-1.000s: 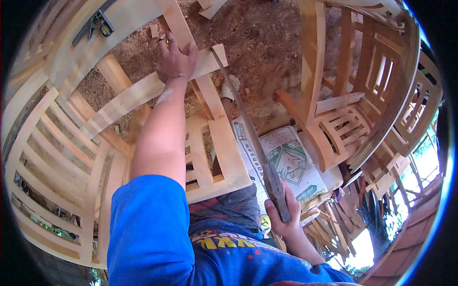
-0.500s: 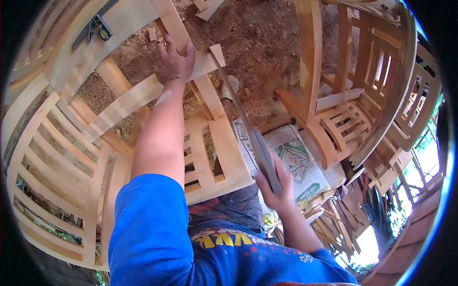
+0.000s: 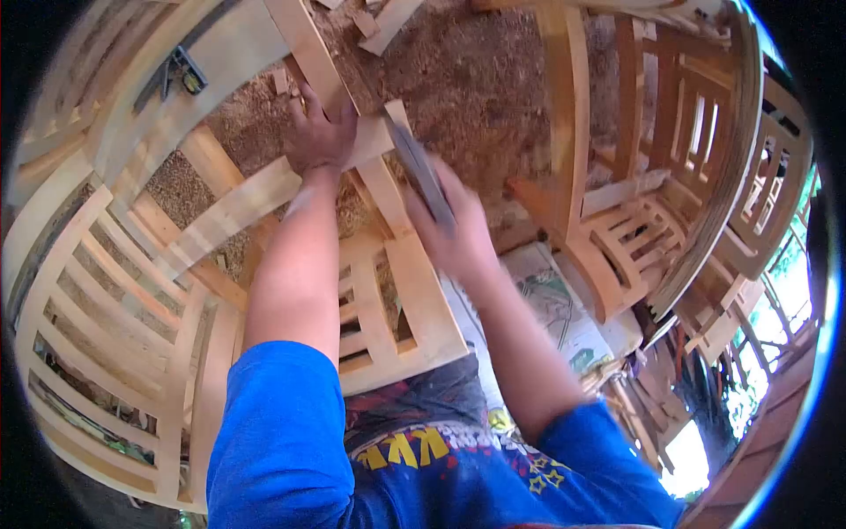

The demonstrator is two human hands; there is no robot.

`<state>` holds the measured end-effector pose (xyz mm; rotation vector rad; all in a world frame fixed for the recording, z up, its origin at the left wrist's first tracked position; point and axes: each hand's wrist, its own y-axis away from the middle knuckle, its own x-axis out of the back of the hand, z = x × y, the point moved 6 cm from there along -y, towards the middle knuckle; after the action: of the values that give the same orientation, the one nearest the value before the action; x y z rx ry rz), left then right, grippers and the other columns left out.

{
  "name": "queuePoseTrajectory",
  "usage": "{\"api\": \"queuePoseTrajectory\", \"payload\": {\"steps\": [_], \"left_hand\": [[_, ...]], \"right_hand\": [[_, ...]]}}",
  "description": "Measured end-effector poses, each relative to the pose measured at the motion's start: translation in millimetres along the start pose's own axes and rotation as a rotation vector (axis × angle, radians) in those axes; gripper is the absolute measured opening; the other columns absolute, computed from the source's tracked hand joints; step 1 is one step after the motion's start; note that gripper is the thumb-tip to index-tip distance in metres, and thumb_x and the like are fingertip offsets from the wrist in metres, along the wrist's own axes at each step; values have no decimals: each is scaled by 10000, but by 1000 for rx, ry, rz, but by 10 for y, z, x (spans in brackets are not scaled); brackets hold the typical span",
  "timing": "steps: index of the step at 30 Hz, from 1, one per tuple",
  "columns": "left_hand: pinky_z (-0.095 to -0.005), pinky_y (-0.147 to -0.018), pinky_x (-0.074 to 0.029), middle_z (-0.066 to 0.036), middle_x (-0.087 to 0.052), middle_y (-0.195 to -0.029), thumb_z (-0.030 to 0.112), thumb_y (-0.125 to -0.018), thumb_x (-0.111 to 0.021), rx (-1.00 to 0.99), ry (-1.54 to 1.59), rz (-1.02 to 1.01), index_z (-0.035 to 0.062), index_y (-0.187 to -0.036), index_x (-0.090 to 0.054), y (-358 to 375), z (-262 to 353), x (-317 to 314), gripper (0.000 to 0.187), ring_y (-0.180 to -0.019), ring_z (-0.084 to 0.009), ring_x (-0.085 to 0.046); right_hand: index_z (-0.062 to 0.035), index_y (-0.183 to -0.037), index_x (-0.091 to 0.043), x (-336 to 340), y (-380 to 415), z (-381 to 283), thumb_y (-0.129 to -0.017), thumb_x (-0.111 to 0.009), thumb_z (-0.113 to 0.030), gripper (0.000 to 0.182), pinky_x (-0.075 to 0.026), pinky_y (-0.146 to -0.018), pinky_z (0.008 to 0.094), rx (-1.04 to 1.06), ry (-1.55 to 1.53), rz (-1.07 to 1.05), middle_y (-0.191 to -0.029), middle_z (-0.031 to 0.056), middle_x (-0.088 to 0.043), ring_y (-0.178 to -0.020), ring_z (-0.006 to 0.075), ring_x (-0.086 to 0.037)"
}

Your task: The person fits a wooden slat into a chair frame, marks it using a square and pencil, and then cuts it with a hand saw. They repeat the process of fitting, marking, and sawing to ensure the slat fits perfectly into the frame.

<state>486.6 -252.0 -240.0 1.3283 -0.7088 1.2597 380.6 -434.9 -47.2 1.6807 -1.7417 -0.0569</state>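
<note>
From my remote seat I see a slatted seat (image 3: 436, 304) just in front of the person's lap, a slatted panel (image 3: 115, 335) on the left, and a chair frame (image 3: 571, 132) and a printed sack (image 3: 564, 300) on the right; a square (image 3: 187, 74) lies on a wide plank at upper left; wood scraps dot the ground (image 3: 476, 70); the seat sits close below the saw (image 3: 421, 167), and a post (image 3: 308, 57) stands just beyond the board (image 3: 233, 212).

Against the earlier frame, the right hand (image 3: 454, 216) is much farther forward, beside the board's end, its fingers wrapped round the saw's near end; the left hand (image 3: 319, 139) stays on the board, fingers reaching over its far edge, though I cannot tell whether they clamp it.

The saw crosses near the board's right end, long axis running lower right to upper left, tip away from the person; the board runs lower left to upper right.
</note>
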Motion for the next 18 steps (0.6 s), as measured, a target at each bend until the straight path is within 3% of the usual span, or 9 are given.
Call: {"api": "queuePoseTrajectory", "payload": {"steps": [3, 4, 7, 9, 11, 13, 14, 15, 18], "left_hand": [[-557, -934, -559, -157, -467, -1495, 663, -933, -563, -28, 48, 19, 168, -1643, -299, 183, -85, -46, 904, -1155, -404, -678], [-557, -930, -561, -156, -469, -1493, 663, -933, -561, -18, 64, -10, 169, -1643, -298, 150, -55, 2, 904, -1151, -404, -679], [-553, -918, -565, -150, -471, -1490, 663, -933, -561, -9, 41, -32, 176, -1642, -300, 164, -47, -17, 899, -1146, -400, -681], [-547, -935, -561, -147, -465, -1511, 656, -942, -563, 20, 32, -81, 172, -1638, -313, 96, -51, 6, 884, -1183, -404, -662], [-542, -976, -549, -145, -453, -1554, 642, -962, -567, 81, 67, -212, 157, -1631, -336, 100, 11, 105, 858, -1257, -414, -625], [-545, -958, -553, -147, -462, -1520, 650, -955, -546, 15, 75, -101, 194, -1647, -299, 106, -3, -39, 865, -1199, -403, -656], [-547, -949, -555, -148, -467, -1503, 655, -951, -536, -12, 63, -39, 212, -1654, -281, 103, -50, -49, 869, -1170, -397, -672], [-546, -956, -553, -153, -465, -1507, 655, -950, -536, 0, 37, -38, 206, -1653, -286, 81, -79, -20, 871, -1173, -398, -671], [-544, -965, -551, -169, -458, -1515, 656, -945, -539, -20, 37, -28, 185, -1649, -303, 85, 7, 49, 879, -1173, -402, -669]], "right_hand": [[26, -1485, -479, 632, 1449, -196, -928, -724, -145, 632, -549, -957, 403, -154, 108, -89, -1133, 236, -735, -1082, 354, -740], [33, -1485, -474, 802, 1844, -292, -927, -720, -138, 633, -555, -942, 403, -312, 132, -158, -1141, 229, -730, -1036, 343, -744], [29, -1479, -475, 950, 2056, -469, -922, -716, -129, 627, -559, -931, 403, -332, 139, -178, -1162, 240, -725, -1054, 340, -749], [24, -1469, -490, 769, 1638, -243, -920, -713, -128, 612, -558, -930, 400, -211, 166, -133, -1154, 237, -728, -1066, 336, -750], [2, -1438, -532, 315, 618, -50, -928, -701, -133, 554, -541, -968, 412, -164, -64, -109, -1170, 253, -717, -1111, 373, -727], [-13, -1405, -559, -172, -384, 195, -936, -698, -172, 514, -551, -918, 454, -13, -7, -44, -1131, 268, -717, -1060, 471, -697], [-19, -1404, -560, -295, -785, 128, -936, -698, -171, 511, -551, -908, 470, -70, 58, -66, -1118, 270, -720, -1056, 478, -693], [-26, -1402, -562, -361, -963, 38, -936, -699, -170, 507, -551, -898, 487, -133, 116, -92, -1105, 272, -722, -1052, 484, -689], [-32, -1411, -556, -125, -286, 52, -929, -706, -169, 523, -554, -910, 494, -51, 35, -50, -1105, 279, -723, -1087, 483, -676]]}}
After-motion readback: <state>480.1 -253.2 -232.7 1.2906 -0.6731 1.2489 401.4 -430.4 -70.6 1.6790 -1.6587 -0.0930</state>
